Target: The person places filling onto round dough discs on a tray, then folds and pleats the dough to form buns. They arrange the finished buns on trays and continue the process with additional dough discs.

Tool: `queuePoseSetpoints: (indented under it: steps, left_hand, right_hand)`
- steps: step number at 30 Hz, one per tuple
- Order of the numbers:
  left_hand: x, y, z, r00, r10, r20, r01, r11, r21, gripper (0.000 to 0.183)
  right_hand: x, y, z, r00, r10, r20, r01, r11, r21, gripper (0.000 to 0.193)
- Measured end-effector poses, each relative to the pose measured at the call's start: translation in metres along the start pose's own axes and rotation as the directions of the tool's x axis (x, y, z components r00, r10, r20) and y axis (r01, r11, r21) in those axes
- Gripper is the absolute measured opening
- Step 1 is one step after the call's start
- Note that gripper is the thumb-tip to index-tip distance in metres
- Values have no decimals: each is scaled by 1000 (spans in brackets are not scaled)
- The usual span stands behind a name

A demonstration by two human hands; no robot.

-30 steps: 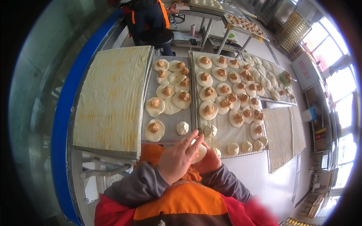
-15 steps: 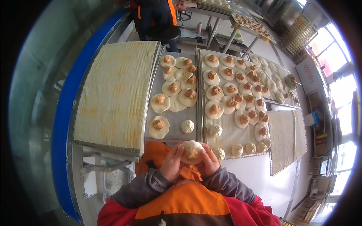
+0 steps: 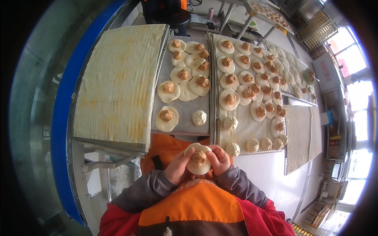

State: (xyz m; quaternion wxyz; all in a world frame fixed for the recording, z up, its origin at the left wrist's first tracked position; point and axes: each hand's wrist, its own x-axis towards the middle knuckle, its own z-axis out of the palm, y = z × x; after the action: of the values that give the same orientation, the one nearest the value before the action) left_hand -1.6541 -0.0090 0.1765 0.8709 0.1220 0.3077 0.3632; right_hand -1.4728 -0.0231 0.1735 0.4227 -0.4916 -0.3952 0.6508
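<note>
Close to my body I hold a round dough wrapper (image 3: pixel 200 170) with a lump of meat filling (image 3: pixel 199 158) in its middle. My left hand (image 3: pixel 177 166) is closed on its left edge, thumb on top. My right hand (image 3: pixel 220 160) pinches the upper right edge between thumb and fingers. Just beyond, a pleated bun (image 3: pixel 199 117) stands on the middle tray (image 3: pixel 183 120), near a filled flat wrapper (image 3: pixel 167 118). Another pleated bun (image 3: pixel 232 149) sits at the near corner of the right tray, closest to my right hand.
A stack of cloth-covered racks (image 3: pixel 114 90) stands left, beside a blue edge (image 3: pixel 63 129). On the right tray (image 3: pixel 244 135) lie many filled wrappers and several finished buns. Farther right are a cloth-covered rack (image 3: pixel 297 137) and a green bowl (image 3: pixel 308 76). Beyond the trays is a black stool (image 3: pixel 171 17).
My right fingers have shifted up along the wrapper's edge, and its filling faces me more fully. The trays sit slightly higher in view. A person beyond the trays is less in view.
</note>
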Motion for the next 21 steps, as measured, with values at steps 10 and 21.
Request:
queuePoseSetpoints:
  steps: [10,21]
  left_hand:
    - [4,-3,-9,930,368,-16,-336,865,372,31]
    - [-3,3,-6,919,391,-53,-239,660,712,29]
  right_hand:
    - [5,0,-1,941,-336,42,306,790,-531,23]
    - [14,10,-15,996,62,59,-31,904,-427,17]
